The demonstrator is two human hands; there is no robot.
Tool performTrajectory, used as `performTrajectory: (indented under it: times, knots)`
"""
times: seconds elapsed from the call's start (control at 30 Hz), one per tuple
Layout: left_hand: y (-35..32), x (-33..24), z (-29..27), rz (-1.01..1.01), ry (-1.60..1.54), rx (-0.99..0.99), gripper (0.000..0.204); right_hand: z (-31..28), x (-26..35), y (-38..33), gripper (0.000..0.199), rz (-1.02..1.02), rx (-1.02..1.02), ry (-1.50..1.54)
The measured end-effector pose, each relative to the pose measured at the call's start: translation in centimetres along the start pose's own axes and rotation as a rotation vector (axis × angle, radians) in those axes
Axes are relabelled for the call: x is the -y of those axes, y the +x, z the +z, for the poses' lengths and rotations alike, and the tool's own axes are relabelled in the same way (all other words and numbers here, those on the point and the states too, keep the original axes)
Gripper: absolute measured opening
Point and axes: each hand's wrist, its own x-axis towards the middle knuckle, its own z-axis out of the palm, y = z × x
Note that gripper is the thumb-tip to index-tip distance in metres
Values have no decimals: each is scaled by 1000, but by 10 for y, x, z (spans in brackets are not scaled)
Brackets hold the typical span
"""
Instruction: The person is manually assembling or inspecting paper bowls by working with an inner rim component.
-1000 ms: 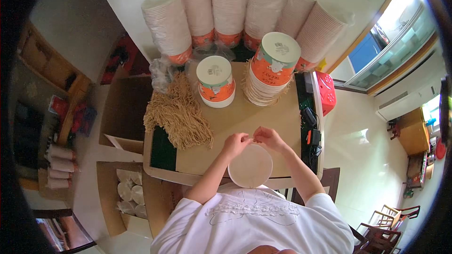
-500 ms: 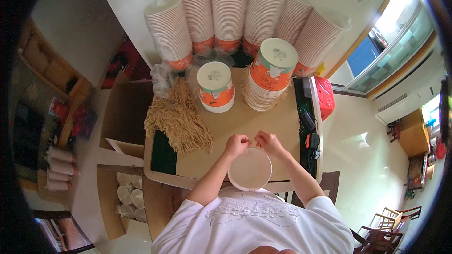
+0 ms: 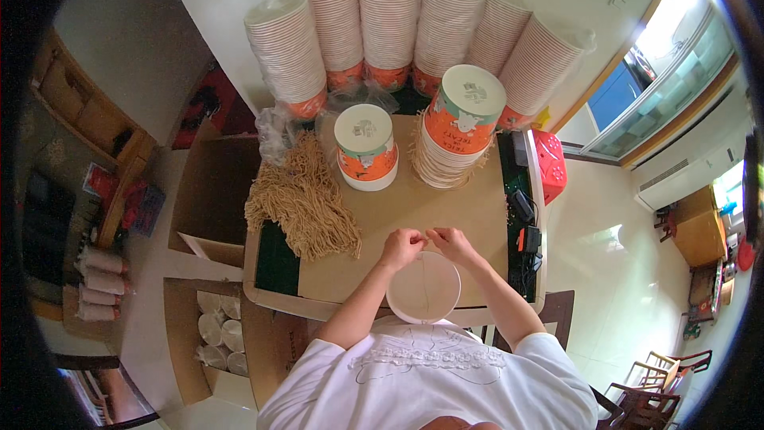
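Close to my body at the table's near edge, a white paper bucket (image 3: 414,295) stands with its open mouth up. A thin tan cord (image 3: 426,291) shows inside it, running up toward my fingers. At the bucket's far rim, my left hand (image 3: 403,247) is closed in a pinch on the cord. Beside it my right hand (image 3: 452,245) pinches too, fingertips almost touching the left ones. The cord between the fingertips is too fine to see clearly. A heap of tan cords (image 3: 306,203) lies to the left of my hands.
Beyond my hands stand an upturned orange and green bucket (image 3: 366,155) and a taller nested stack (image 3: 461,123) with cords hanging around it. Tall wrapped bucket stacks (image 3: 390,24) line the wall. Black adapters (image 3: 523,207) lie at the right edge; a carton (image 3: 191,334) sits at lower left.
My right hand has flattened slightly and shifted a little left, closer to the left hand. The cord inside the bucket shows more plainly now.
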Motion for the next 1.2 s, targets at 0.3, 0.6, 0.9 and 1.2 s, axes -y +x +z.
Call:
performTrajectory:
  times: [0.3, 0.6, 0.9, 1.2]
  knots:
    - [1, 2, 2, 23, -4, -18, 12, 6, -11, 4, 29, -98, 0, 69]
    - [-1, -2, -2, -9, 30, 12, 11, 5, -6, 0, 15, -110, -1, 182]
    - [-1, -3, -2, 22, 33, -15, 11, 3, -17, 2, 14, -62, 42, 245]
    - [-2, 1, 0, 11, 54, -8, 12, 2, -12, -1, 13, -121, -10, 225]
